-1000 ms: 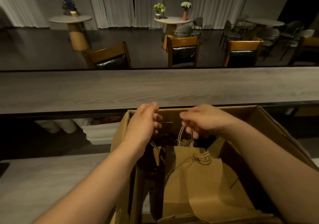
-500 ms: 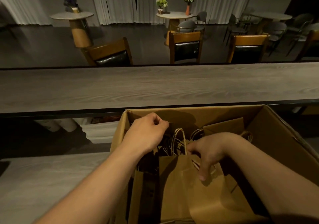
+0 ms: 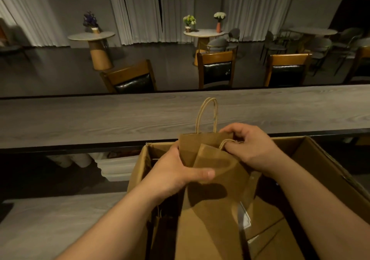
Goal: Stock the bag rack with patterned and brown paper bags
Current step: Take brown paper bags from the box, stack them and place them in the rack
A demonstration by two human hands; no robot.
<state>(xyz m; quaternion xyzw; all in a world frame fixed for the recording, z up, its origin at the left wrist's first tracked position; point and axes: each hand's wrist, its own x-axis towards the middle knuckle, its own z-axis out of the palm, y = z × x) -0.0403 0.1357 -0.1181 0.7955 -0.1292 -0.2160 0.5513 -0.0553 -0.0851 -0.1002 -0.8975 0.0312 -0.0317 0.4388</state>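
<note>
Paper is what I hold, and it is thin and light: a brown paper bag (image 3: 216, 159) folded flat, lifted above the open cardboard box (image 3: 320, 159) which stands on the lower counter (image 3: 50, 225) in front of me. My left hand (image 3: 176, 171) pinches the left edge of the bag, thumb across the front and the other fingers behind it, closed on the paper. My right hand (image 3: 248, 145) grips the upper right corner, and its fingers are curled around the near twisted handle (image 3: 226, 142); the far handle (image 3: 207, 115) stands up free. I judge that the bag weighs almost nothing, but it bends and creases easily, so the best places to hold are the stiff top rim and the folded side edges, not the middle of the panel. The paper handles could tear at the glue if I pull hard. More brown bags (image 3: 210, 229) lie in the box below. I cannot see the rack from here.
</note>
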